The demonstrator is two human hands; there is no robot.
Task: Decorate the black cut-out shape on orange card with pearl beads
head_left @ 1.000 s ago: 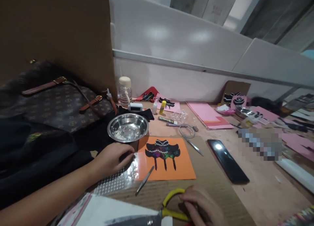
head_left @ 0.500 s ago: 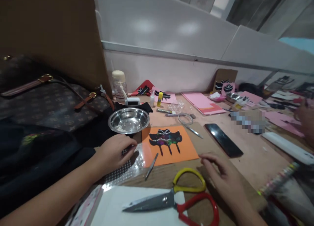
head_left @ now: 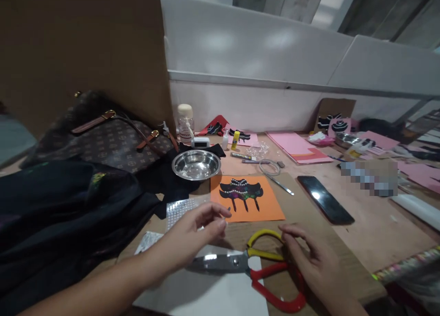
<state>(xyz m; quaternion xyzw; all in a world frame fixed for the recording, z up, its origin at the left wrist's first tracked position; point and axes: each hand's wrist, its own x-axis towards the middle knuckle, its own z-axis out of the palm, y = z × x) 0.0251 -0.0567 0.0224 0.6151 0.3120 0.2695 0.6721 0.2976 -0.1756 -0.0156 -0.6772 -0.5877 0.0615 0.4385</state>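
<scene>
My left hand (head_left: 202, 224) reaches over the scissors (head_left: 223, 263) blades with its fingers loosely bent and a gap between thumb and forefinger; I see nothing held. It hides most of the tweezers by the orange card (head_left: 271, 204). On that card lies a black roof-shaped cutout (head_left: 243, 193) with rows of white beads. My right hand (head_left: 311, 261) is closed, thumb against fingers, beside the scissors' yellow and red handles; what it may pinch is hidden. Under the blades lies a white sheet (head_left: 206, 293). A sheet of small round beads (head_left: 180, 209) lies behind my left wrist.
A steel bowl (head_left: 195, 166) stands behind the orange card. To the right lies a black phone (head_left: 325, 199). A glue stick (head_left: 235, 140), a bottle (head_left: 185, 122) and pink papers (head_left: 292, 144) are farther back. A handbag (head_left: 120, 144) and dark cloth (head_left: 85, 206) occupy the left.
My left hand has moved right, from the bead sheet to above the scissors blades, and now covers the tweezers. My right hand stays by the handles. The view has shifted left.
</scene>
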